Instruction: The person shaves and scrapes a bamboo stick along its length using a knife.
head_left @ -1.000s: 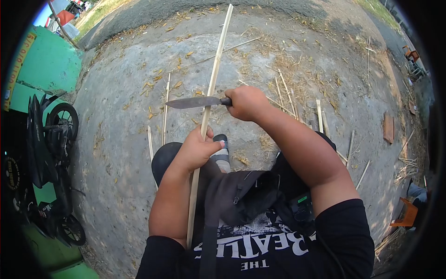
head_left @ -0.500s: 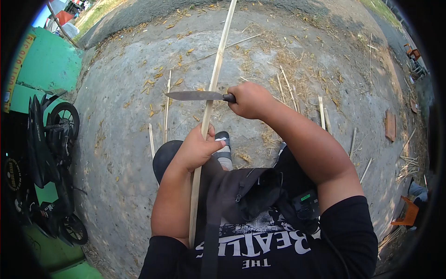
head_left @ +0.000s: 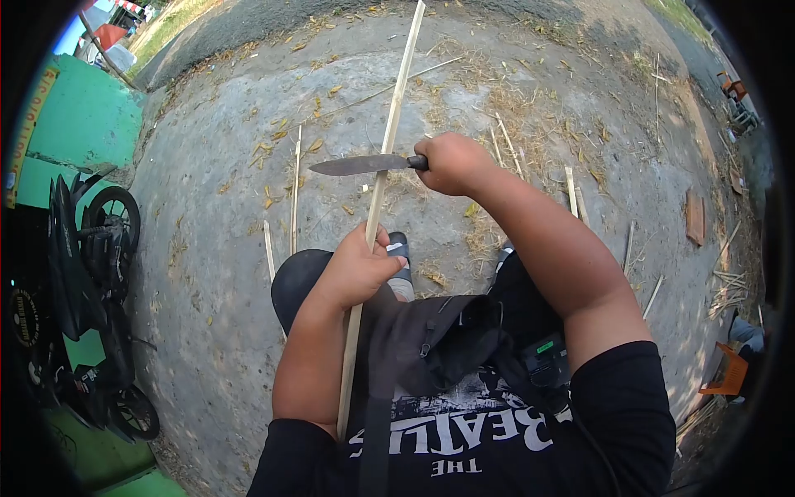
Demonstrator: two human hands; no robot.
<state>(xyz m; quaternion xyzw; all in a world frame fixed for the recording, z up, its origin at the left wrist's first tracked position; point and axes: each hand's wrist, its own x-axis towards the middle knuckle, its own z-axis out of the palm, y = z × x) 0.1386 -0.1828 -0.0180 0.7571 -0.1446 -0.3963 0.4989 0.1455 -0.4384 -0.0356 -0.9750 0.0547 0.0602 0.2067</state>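
A long pale strip, apparently bamboo point(head_left: 392, 124), runs from beside my left upper arm up to the top of the view. My left hand point(head_left: 360, 267) is closed around it over my left knee, thumb pointing right. In my right hand point(head_left: 455, 164) is the dark handle of a knife point(head_left: 358, 166), gripped in a fist. Its broad blade points left and lies across the strip, above my left hand. The blade seems to touch the strip; its edge contact is too small to make out.
Thin strips point(head_left: 296, 190) and dry leaves lie scattered over the concrete ground point(head_left: 215, 273). A motorcycle point(head_left: 91, 290) stands at the left by a green wall point(head_left: 99, 108). A brick-coloured block point(head_left: 695, 217) and an orange chair point(head_left: 726, 370) are at the right, near a partly visible person.
My right hand and the knife have shifted slightly right and up along the strip. The strip's upper end has come a little lower into view. My left hand keeps its grip.
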